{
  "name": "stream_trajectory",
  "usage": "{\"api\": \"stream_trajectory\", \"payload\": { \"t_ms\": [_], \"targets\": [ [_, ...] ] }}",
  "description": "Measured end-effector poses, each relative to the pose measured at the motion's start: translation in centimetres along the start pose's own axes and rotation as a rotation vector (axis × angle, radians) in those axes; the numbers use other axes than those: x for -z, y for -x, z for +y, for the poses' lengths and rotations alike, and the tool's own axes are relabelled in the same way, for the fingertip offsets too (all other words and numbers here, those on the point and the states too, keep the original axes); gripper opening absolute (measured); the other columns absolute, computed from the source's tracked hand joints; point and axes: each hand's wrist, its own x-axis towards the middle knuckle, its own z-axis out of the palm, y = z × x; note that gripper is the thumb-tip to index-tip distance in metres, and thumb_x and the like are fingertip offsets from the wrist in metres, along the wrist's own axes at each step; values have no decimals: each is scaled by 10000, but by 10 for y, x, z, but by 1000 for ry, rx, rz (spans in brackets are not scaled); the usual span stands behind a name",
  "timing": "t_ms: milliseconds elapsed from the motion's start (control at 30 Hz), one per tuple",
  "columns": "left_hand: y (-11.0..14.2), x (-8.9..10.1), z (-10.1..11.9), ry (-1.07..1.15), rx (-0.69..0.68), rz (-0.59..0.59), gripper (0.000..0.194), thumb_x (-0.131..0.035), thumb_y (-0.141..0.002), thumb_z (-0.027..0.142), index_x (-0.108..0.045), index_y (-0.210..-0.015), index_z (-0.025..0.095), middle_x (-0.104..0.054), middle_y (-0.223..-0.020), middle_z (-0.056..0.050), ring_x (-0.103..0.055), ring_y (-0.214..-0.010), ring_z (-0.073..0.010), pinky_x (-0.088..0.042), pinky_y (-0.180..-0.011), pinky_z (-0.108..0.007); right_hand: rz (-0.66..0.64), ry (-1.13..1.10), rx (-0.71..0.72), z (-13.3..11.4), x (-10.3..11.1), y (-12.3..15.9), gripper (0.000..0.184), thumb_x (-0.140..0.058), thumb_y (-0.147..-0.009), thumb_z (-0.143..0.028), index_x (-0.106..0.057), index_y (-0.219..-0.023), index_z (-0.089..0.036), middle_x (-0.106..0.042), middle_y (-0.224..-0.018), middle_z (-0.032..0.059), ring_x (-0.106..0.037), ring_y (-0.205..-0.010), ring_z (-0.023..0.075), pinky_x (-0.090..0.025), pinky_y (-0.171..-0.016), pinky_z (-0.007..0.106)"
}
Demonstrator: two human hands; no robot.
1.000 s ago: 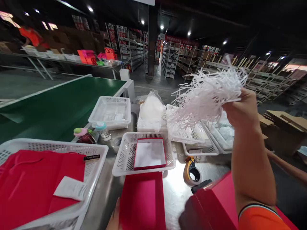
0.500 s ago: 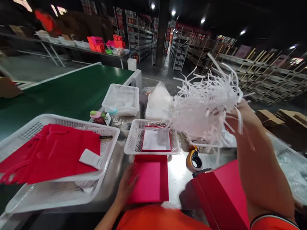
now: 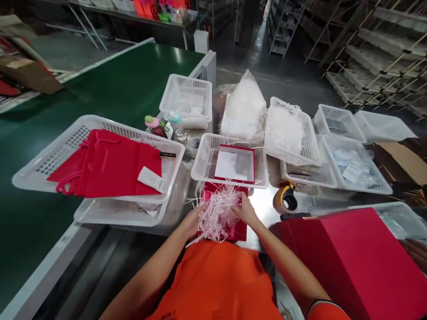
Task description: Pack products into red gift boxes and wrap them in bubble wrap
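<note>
Head view: both hands meet over a tuft of white shredded paper (image 3: 217, 213) that sits in a shallow red box (image 3: 238, 230) on the steel desk (image 3: 182, 191), just in front of the person's orange shirt. The left hand (image 3: 191, 221) presses against the left side of the tuft, fingers spread and partly buried in the strands; the right hand (image 3: 244, 210) lies on its right side, fingers bent onto the paper. Neither hand is closed into a fist, and how firmly either one grips the paper cannot be told. The shreds hide most of the box, so only its far edge and right corner show.

Just beyond it stands a white perforated basket (image 3: 207, 162) holding a red-rimmed lid (image 3: 234, 164) with a white inside. To the left, a larger basket (image 3: 60, 149) carries folded red bags (image 3: 106, 162); a second basket beneath it is mostly covered. Right of the hands rests a yellow tape dispenser (image 3: 284, 200), and a big red box (image 3: 353, 253) is cut off by the lower right edge. Farther back, a basket of more white shreds (image 3: 287, 129) sits beside a clear plastic bag (image 3: 245, 104), its contents hard to make out.
</note>
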Motion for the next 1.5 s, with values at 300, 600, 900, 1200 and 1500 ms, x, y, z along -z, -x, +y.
{"api": "stream_trajectory", "payload": {
  "t_ms": [300,600,900,1200,1500],
  "targets": [
    [-17,-24,-15,-712,-236,120,665,-736,-758,279,-498,-1374,200,-509,-1470,-182,-568,-1266,-316,-495,-1008,-430,-54,231,-41,14,-66,10,716,-619,-889,-149,-373,-1561,-179,-278,-1628,238,-462,-1426,336,-440,-1126,405],
    [-28,-26,-18,-994,-427,63,172,-586,-832,146,-697,-961,165,-701,-1018,-92,-640,-1035,-261,-487,-998,-385,-161,456,-189,6,-35,17,401,-355,-974,-53,-660,-1228,-111,-646,-1236,211,-728,-990,253,-565,-820,318],
    [-1,-14,-7,-1145,-408,173,595,-587,-819,101,-558,-1411,149,-506,-1500,-193,-503,-1371,-343,-413,-1131,-437,-158,450,-140,-9,-35,39,638,-309,-950,-30,-352,-1575,-148,-388,-1577,241,-565,-1311,351,-538,-974,416],
    [-3,-40,-12,-1509,-254,21,488,-600,-858,103,-612,-1345,139,-535,-1451,-241,-577,-1288,-382,-467,-1076,-475,-154,374,-211,22,-77,5,541,-454,-859,34,-511,-1396,19,-539,-1395,325,-668,-1173,336,-540,-956,378],
    [5,-45,-3,-1485,-322,91,463,-351,-948,52,-634,-1304,141,-574,-1403,-212,-562,-1299,-347,-464,-1079,-477,-147,353,-34,10,-68,18,550,-342,-898,19,-594,-1372,-101,-549,-1448,208,-603,-1259,287,-482,-1049,369]
  ]
}}
